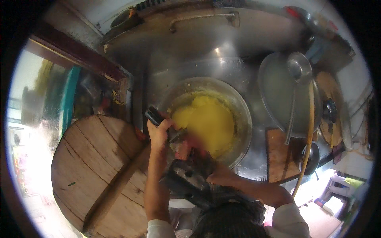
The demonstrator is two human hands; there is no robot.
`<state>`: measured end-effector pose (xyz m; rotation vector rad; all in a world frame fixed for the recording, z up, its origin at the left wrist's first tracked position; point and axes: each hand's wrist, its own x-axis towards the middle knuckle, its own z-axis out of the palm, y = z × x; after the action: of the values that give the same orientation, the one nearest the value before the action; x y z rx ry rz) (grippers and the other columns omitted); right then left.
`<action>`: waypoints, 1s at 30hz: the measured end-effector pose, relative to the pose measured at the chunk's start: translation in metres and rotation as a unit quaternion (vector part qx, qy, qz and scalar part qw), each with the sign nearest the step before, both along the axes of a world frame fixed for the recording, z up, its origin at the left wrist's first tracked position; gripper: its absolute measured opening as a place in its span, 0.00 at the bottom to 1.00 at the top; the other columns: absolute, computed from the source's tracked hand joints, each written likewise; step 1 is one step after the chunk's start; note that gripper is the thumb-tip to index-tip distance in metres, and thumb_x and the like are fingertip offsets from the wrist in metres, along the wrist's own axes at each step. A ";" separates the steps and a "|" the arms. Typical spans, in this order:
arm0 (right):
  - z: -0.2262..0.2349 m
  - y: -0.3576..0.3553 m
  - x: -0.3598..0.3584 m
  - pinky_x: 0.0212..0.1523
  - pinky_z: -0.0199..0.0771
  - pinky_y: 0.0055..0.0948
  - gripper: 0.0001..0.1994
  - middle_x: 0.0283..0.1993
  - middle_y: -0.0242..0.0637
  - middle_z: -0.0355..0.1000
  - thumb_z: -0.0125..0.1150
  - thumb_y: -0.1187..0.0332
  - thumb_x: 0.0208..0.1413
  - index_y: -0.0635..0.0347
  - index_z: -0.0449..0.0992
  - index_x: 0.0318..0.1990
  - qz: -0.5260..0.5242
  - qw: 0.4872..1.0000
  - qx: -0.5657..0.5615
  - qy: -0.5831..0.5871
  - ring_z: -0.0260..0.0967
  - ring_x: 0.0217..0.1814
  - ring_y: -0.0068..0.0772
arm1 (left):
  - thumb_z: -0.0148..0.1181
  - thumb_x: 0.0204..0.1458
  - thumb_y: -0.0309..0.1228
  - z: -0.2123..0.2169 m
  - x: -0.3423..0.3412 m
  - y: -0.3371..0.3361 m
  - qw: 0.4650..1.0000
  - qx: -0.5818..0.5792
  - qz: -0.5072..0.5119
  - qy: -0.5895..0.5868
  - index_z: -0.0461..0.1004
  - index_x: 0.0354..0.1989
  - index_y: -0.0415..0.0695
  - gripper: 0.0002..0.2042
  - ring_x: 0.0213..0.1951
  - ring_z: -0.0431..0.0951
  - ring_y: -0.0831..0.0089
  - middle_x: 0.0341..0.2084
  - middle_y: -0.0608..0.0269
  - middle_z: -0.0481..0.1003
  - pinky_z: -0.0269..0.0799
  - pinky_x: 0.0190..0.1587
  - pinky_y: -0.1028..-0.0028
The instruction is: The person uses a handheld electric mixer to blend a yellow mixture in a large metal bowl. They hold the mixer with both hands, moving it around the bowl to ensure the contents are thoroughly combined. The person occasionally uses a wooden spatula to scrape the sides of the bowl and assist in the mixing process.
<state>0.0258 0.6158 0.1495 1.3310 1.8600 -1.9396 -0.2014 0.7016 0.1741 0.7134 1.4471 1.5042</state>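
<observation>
A large round metal pan (249,126) holds a yellow mash (214,123) that is blurred in the middle. Over its near rim is a bulky black and red power tool (186,174), pointing into the pan; its far end is too blurred to make out. My left hand (159,133) is closed round the tool's black side handle (154,115). On the tool's right side, my right hand (218,173) grips the body, its fingers partly hidden behind it.
At the left lies a big round wooden lid (91,158) with a crossbar. Right of the pan are a wide metal basin (274,87), a long-handled ladle (299,67) and a wooden board (278,154). A steel back wall (198,35) carries a pipe (204,17).
</observation>
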 end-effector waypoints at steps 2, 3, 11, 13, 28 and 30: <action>0.011 0.010 -0.002 0.51 0.66 0.35 0.28 0.47 0.50 0.69 0.59 0.66 0.38 0.64 0.66 0.51 -0.025 0.998 0.051 0.009 0.65 0.52 0.46 | 0.55 0.34 0.21 0.008 0.005 0.005 1.000 -0.002 0.004 -0.009 0.64 0.30 0.39 0.12 0.20 0.71 0.69 0.22 0.61 0.68 0.67 0.23 0.72; 0.005 0.004 -0.002 0.48 0.68 0.38 0.25 0.43 0.54 0.70 0.57 0.65 0.38 0.65 0.67 0.48 -0.082 0.989 0.112 0.051 0.66 0.48 0.51 | 0.55 0.34 0.21 0.012 0.007 0.007 1.000 -0.003 0.007 -0.014 0.63 0.30 0.39 0.12 0.20 0.71 0.68 0.22 0.60 0.69 0.67 0.23 0.72; -0.031 -0.010 0.011 0.43 0.70 0.42 0.22 0.37 0.59 0.70 0.57 0.66 0.36 0.71 0.69 0.41 -0.103 0.971 0.210 0.046 0.69 0.43 0.57 | 0.52 0.37 0.23 -0.002 0.010 0.024 0.996 -0.051 -0.032 -0.072 0.65 0.22 0.38 0.04 0.17 0.70 0.69 0.15 0.60 0.67 0.66 0.21 0.72; 0.006 -0.005 0.012 0.42 0.70 0.42 0.21 0.37 0.60 0.70 0.57 0.66 0.35 0.71 0.70 0.39 -0.128 0.974 0.182 0.047 0.69 0.43 0.56 | 0.54 0.37 0.24 -0.007 0.007 0.026 0.994 -0.032 -0.095 -0.039 0.66 0.24 0.40 0.05 0.18 0.69 0.70 0.16 0.61 0.68 0.65 0.22 0.73; 0.063 -0.002 0.062 0.18 0.61 0.29 0.08 0.13 0.38 0.65 0.58 0.73 0.38 0.66 0.69 0.14 -0.223 0.953 -0.181 0.098 0.63 0.14 0.29 | 0.56 0.48 0.34 -0.028 0.049 0.041 0.980 -0.076 -0.138 -0.122 0.71 0.31 0.43 0.08 0.30 0.71 0.72 0.27 0.62 0.70 0.70 0.30 0.70; 0.055 0.000 0.060 0.19 0.61 0.28 0.06 0.15 0.38 0.66 0.57 0.74 0.39 0.64 0.69 0.16 -0.219 0.949 -0.203 0.104 0.63 0.16 0.27 | 0.54 0.46 0.33 -0.025 0.050 0.047 0.988 -0.095 -0.113 -0.054 0.72 0.30 0.42 0.08 0.23 0.71 0.71 0.22 0.63 0.70 0.67 0.24 0.71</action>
<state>0.0860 0.6162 0.2041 1.5363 1.1885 -2.5911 -0.1519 0.7487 0.1489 0.6473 1.3573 1.1960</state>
